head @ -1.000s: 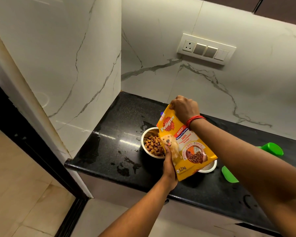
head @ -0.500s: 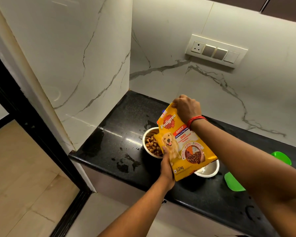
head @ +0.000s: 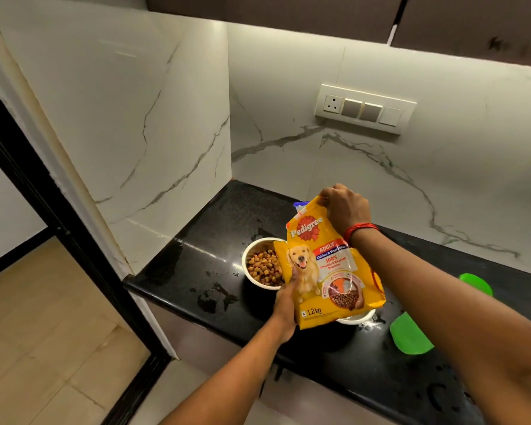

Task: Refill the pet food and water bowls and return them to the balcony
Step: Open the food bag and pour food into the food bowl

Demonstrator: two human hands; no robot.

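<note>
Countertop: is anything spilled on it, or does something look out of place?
Yes, liquid. Dark wet patches lie on the black countertop left of the kibble bowl, and droplets glisten beside the second bowl. No kibble seems to lie outside the bowl. The food bag hides part of the surface.

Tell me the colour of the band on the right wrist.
Red. The wrist band sits behind the right hand gripping the food bag; head view.

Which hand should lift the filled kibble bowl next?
Left, likely. The left hand holds the bag at its lower edge, beside the kibble bowl. The right hand grips the bag's top, higher and farther off, and could hold it alone.
</note>
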